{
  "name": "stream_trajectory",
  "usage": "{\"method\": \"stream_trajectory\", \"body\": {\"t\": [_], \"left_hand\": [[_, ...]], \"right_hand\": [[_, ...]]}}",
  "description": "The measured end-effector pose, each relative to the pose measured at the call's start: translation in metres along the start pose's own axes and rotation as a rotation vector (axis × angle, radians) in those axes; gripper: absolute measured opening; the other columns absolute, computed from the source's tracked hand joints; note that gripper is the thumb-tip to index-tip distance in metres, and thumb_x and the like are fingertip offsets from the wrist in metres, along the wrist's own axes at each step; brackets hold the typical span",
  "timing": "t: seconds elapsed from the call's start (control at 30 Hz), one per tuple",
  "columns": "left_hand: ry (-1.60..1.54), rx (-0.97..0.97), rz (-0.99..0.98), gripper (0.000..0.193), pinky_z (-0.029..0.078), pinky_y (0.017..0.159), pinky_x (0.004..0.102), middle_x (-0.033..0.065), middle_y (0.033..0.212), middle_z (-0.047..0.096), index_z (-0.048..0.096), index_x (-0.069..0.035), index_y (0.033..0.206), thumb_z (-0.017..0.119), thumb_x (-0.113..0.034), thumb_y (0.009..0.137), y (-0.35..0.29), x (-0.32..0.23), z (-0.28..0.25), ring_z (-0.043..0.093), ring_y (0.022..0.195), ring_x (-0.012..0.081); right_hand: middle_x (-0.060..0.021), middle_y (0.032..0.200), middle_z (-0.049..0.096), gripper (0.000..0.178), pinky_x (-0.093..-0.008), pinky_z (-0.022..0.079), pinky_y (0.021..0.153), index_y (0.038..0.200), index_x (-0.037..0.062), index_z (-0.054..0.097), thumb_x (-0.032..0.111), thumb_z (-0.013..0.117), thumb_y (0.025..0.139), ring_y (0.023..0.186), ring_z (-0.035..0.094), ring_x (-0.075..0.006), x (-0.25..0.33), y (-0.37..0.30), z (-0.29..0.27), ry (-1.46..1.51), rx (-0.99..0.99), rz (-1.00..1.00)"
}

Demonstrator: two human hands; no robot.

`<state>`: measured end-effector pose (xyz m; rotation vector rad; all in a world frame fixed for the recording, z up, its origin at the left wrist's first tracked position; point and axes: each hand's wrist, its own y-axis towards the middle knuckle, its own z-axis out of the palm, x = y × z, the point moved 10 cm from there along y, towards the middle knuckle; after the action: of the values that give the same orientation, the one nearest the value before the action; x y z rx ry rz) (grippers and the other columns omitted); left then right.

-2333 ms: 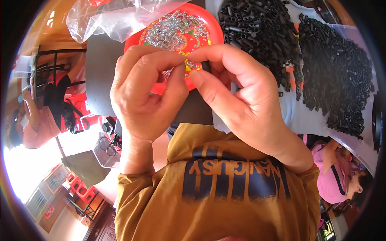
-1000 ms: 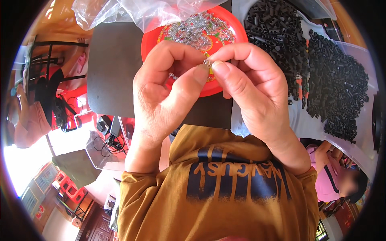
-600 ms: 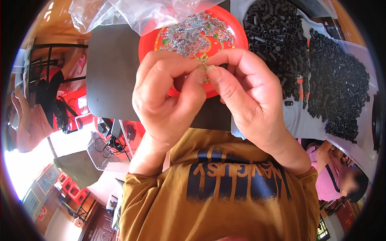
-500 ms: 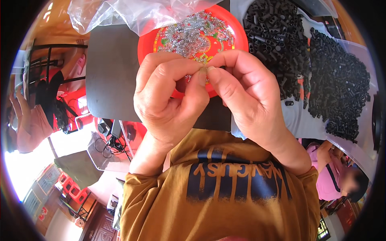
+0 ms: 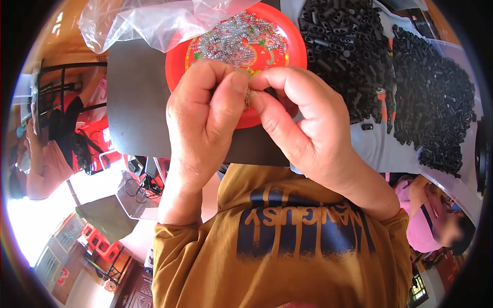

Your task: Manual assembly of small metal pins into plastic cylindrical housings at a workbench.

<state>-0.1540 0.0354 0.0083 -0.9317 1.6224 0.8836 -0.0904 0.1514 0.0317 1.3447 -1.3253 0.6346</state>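
While the dark counter [image 5: 134,97] stretches in front of you, a pale cloth [image 5: 377,151] covers the ground to your right and carries two heaps. The farther-right heap of small black pieces [image 5: 434,102] is the broader spread; just beside it, nearer your hands, lie the thicker black tubes [image 5: 346,43], piled loosely with many open ends showing. Straight ahead of you sits a round red plate [image 5: 299,49] with a flowered yellow and green pattern, and a clear plastic bag [image 5: 131,23] drapes over its far left rim. Your left hand [image 5: 197,115] and your right hand [image 5: 313,115] meet over the near part of that plate, fingertips almost together. The left grip is closed, thumb pressed against the forefinger — whatever sits between them is hidden. Your right thumb and forefinger point at the left fingertips from just beside them, and you cannot tell from here whether that grip is closed on anything. Silvery coil springs [image 5: 228,41] lie tangled in the plate, mostly toward its far side, beyond your fingers. Smallest of all, one single black piece [image 5: 367,127] rests on the cloth — apart from the tubes, near their lower edge.
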Motion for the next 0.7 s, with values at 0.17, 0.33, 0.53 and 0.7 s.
{"method": "stream_trajectory", "body": {"t": [0.17, 0.33, 0.53, 0.7], "left_hand": [[0.059, 0.029, 0.041, 0.010, 0.043, 0.058, 0.0247, 0.0053, 0.072, 0.058, 0.059, 0.000, 0.084, 0.062, -0.008, 0.089, 0.004, -0.010, -0.001, 0.052, 0.064, 0.0107], [0.128, 0.055, 0.216, 0.006, 0.044, 0.059, 0.0258, 0.0061, 0.074, 0.058, 0.060, 0.000, 0.083, 0.065, -0.003, 0.084, 0.002, -0.023, 0.002, 0.054, 0.065, 0.0157], [0.270, -0.006, 0.470, 0.009, 0.044, 0.058, 0.0276, 0.0064, 0.073, 0.059, 0.060, -0.001, 0.082, 0.068, 0.000, 0.079, -0.003, -0.043, 0.001, 0.055, 0.064, 0.0189], [0.277, 0.066, 0.396, 0.007, 0.038, 0.063, 0.0199, 0.0014, 0.081, 0.054, 0.056, 0.001, 0.086, 0.057, -0.003, 0.091, 0.003, -0.040, 0.002, 0.046, 0.073, 0.0071]], "right_hand": [[-0.0014, 0.091, 0.062, 0.017, -0.0181, 0.045, 0.071, 0.108, -0.0041, 0.059, 0.006, 0.056, 0.095, 0.081, 0.055, -0.0044, -0.021, -0.005, 0.008, 0.293, 0.158, 0.326], [-0.0022, 0.094, 0.064, 0.018, -0.0184, 0.046, 0.077, 0.107, -0.0045, 0.061, 0.008, 0.056, 0.095, 0.087, 0.056, -0.0050, -0.022, -0.002, 0.006, 0.264, 0.223, 0.419], [-0.0033, 0.095, 0.064, 0.018, -0.0190, 0.047, 0.078, 0.106, -0.0043, 0.061, 0.007, 0.060, 0.093, 0.088, 0.057, -0.0056, -0.029, -0.007, 0.014, 0.473, 0.264, 0.578], [-0.0026, 0.094, 0.064, 0.018, -0.0176, 0.045, 0.076, 0.107, -0.0040, 0.060, 0.005, 0.060, 0.092, 0.085, 0.056, -0.0042, -0.024, 0.001, 0.012, 0.465, 0.201, 0.459]]}}
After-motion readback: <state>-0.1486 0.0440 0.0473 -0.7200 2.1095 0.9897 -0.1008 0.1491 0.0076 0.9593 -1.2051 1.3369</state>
